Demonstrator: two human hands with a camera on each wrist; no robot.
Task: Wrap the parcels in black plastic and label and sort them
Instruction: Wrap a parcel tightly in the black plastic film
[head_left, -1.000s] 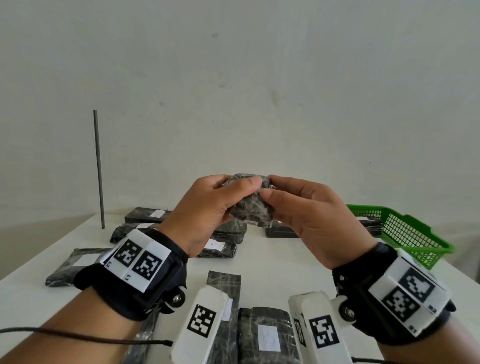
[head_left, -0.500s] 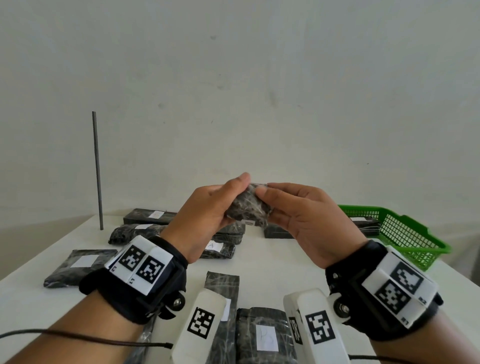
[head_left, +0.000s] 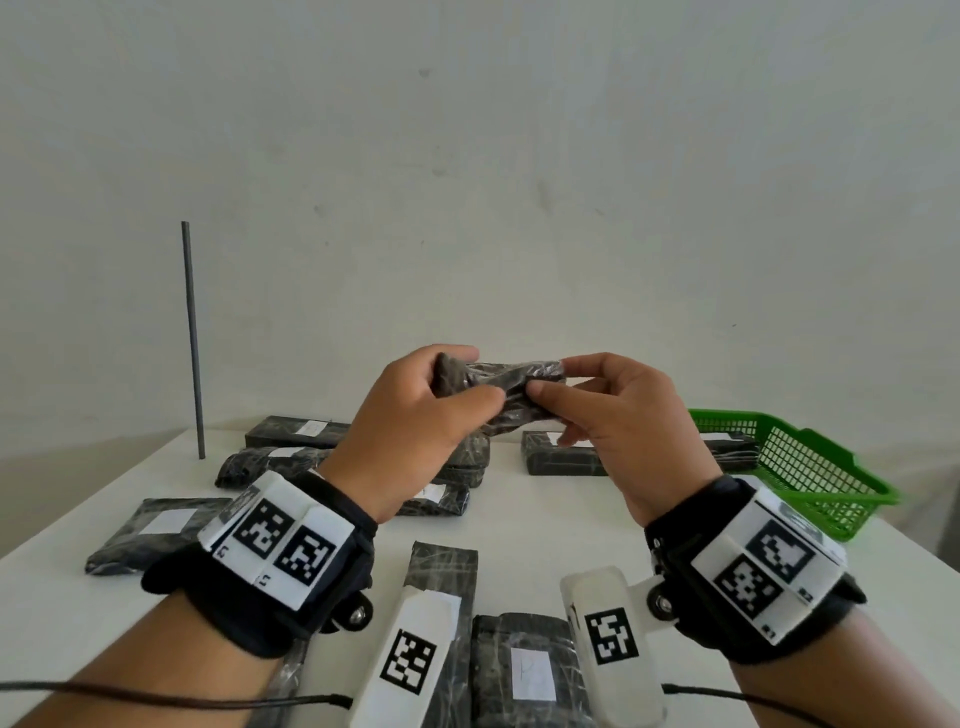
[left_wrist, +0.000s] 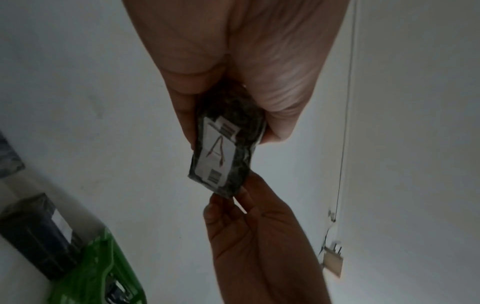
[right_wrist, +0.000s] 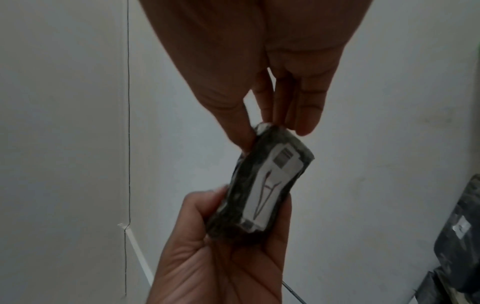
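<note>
Between the two hands, raised above the desk (head_left: 530, 525), a small parcel (head_left: 501, 382) wrapped in black plastic is held off the surface. Left hand (head_left: 415, 421) grips one end, fingers and thumb curled round it; right hand (head_left: 618, 415) pinches the other end with thumb and fingertips. White label (left_wrist: 217, 157) on the parcel's underside, handwritten "A" and barcode patches, seen only from the wrist views.

Desk is white, plain pale wall (head_left: 519, 182) close behind its far edge. Below and beyond the left hand: several wrapped parcels lying flat, white labels up, one flat parcel (head_left: 156, 532) out to its left near the desk's left edge. Thin dark rod (head_left: 192, 338) stands upright further left, at the far corner. Under the wrists, near edge: more labelled parcels (head_left: 524, 670) side by side. Beyond the right hand, one parcel (head_left: 556, 460) lies flat; to its right a green mesh basket (head_left: 810, 473) sits at the desk's right edge, dark parcels inside. Bare white desk shows directly beneath the hands, between the far and near groups. Black cables trail from both wrist mounts.
</note>
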